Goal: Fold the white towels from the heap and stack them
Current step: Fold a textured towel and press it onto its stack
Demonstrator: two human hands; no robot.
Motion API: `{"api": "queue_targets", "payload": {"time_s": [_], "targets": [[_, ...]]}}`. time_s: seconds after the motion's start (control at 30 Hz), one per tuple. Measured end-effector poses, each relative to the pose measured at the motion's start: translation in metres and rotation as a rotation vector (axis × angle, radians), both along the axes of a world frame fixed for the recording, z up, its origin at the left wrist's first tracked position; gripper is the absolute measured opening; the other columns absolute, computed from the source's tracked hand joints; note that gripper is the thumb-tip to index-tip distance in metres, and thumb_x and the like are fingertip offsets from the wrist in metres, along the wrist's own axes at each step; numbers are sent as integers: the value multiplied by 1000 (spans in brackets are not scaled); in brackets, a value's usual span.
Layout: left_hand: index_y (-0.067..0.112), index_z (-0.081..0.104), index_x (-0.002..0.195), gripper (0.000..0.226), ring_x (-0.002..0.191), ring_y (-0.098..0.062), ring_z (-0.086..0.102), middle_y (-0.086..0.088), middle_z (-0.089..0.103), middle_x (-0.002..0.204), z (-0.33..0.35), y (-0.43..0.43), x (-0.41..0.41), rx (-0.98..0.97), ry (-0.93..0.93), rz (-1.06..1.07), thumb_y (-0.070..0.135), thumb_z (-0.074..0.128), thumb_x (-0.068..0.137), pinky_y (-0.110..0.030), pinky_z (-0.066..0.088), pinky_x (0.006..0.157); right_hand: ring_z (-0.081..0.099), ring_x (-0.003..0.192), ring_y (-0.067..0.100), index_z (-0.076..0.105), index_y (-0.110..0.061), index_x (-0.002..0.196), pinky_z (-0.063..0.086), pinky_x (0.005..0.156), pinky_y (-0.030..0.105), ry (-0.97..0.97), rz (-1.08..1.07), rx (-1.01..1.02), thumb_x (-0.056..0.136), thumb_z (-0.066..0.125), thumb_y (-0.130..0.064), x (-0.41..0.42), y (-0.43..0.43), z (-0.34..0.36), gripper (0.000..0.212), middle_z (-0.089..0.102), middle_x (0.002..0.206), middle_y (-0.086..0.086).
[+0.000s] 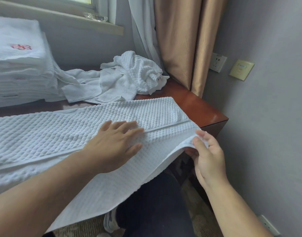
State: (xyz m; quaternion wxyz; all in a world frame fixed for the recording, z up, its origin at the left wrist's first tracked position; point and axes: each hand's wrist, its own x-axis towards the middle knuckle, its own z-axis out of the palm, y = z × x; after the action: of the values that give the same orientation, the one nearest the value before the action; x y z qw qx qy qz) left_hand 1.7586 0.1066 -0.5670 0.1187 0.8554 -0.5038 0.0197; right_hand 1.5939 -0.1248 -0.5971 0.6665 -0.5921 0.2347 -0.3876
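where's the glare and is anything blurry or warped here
Head view: soft daylight from the window, no hard shadows; sheen on the table corner; the stack looks washed out and soft; the wide lens bows the sill; left hand, right hand and towel are sharp.

- The towel (pixel 61 130) lies spread across the front of the counter (pixel 189 103), its near edge hanging over the counter's front.
- The left hand (pixel 112 144) rests flat on the towel, right of its middle.
- The right hand (pixel 206 156) pinches the towel's right corner, beside the counter's edge.
- The heap (pixel 126 77) lies behind the towel.
- The stack (pixel 18 74) stands left of the heap, touching it.
- The curtain (pixel 181 40) hangs behind the heap, to its right.
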Motion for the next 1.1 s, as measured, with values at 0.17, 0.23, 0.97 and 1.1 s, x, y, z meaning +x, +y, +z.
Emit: {"api": "queue_targets", "payload": {"time_s": [0.17,0.23,0.97,1.1], "targets": [[44,56,125,70,123,-2,34,23,43,133,18,14,-18,-117,88,17,78,6,89,-32,33,105,75,94,20,76,-17,101,59,74,28,-137,112,341,98,63,-10,23,16,26,15,77,103,5],[44,62,110,63,109,1,35,27,43,116,23,14,-25,-87,123,8,81,16,87,-27,37,94,76,89,20,72,-13,107,60,72,29,-173,102,401,99,62,-9,31,16,36,14,78,98,6],[30,56,86,23,63,-15,52,5,54,72,109,-13,39,-111,55,283,17,44,101,-28,34,50,57,95,24,77,-29,94,38,79,27,433,-323,-1112,90,71,-43,82,-48,91,15,57,90,-4],[34,53,84,25,65,-16,50,5,50,76,115,-24,66,-3,-73,278,17,45,99,-29,40,56,56,104,18,77,-18,91,45,83,31,397,-192,-1135,93,67,-47,112,-64,101,30,64,104,-2]]}}
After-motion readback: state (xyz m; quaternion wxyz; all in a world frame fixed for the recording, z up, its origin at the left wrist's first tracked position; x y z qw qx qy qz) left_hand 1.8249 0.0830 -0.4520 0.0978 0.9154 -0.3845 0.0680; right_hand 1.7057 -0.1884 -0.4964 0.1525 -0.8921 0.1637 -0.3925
